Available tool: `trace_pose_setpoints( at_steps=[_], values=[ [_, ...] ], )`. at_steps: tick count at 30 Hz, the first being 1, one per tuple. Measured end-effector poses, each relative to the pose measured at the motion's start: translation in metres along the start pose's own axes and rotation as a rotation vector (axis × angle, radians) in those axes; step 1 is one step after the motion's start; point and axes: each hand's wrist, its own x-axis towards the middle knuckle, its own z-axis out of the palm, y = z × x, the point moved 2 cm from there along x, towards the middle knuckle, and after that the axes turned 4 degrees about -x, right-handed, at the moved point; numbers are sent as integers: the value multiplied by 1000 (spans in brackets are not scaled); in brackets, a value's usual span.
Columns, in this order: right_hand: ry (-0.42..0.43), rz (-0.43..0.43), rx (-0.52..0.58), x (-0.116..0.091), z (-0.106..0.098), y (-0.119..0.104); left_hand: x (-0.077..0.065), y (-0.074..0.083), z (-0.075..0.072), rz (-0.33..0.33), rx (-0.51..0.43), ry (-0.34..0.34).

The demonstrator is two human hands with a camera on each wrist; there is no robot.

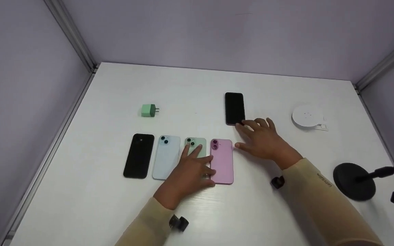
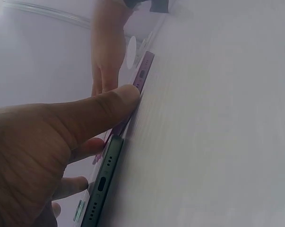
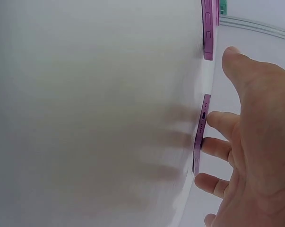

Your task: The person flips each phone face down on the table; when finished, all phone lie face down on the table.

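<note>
My left hand [image 1: 191,171] lies spread over the light green phone [image 1: 202,141], its fingertips and thumb at the left side of the pink phone [image 1: 223,164]. In the left wrist view the thumb [image 2: 104,111] rests at the pink phone's end, beside the green phone's port edge [image 2: 102,182]. My right hand [image 1: 262,141] is spread, its fingers at the lower end of a phone [image 1: 234,107] lying screen up. A pinkish edge [image 3: 202,120] of that phone shows in the right wrist view. Left of the green phone lie a pale blue phone [image 1: 166,160] and a black phone [image 1: 139,157].
A green plug adapter [image 1: 148,110] lies at the back left. A white round disc [image 1: 307,116] sits at the right, and a black stand with a round base [image 1: 351,182] stands nearer the right edge. Walls enclose the white table [image 1: 87,191] at the back and sides.
</note>
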Motion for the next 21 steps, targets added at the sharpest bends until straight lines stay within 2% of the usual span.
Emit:
trace_pose_setpoints(
  at_steps=[4,10,16,21],
  values=[
    [17,-4,29,-19,6,2,0,-2,-1,0,1,3],
    [75,-19,92,-50,11,0,0,-2,-1,-29,-66,-7],
    [158,-46,56,-81,11,-4,1,-2,1,-28,-68,4],
    [159,-72,52,-102,8,-6,1,0,1,-18,-44,9]
  ],
)
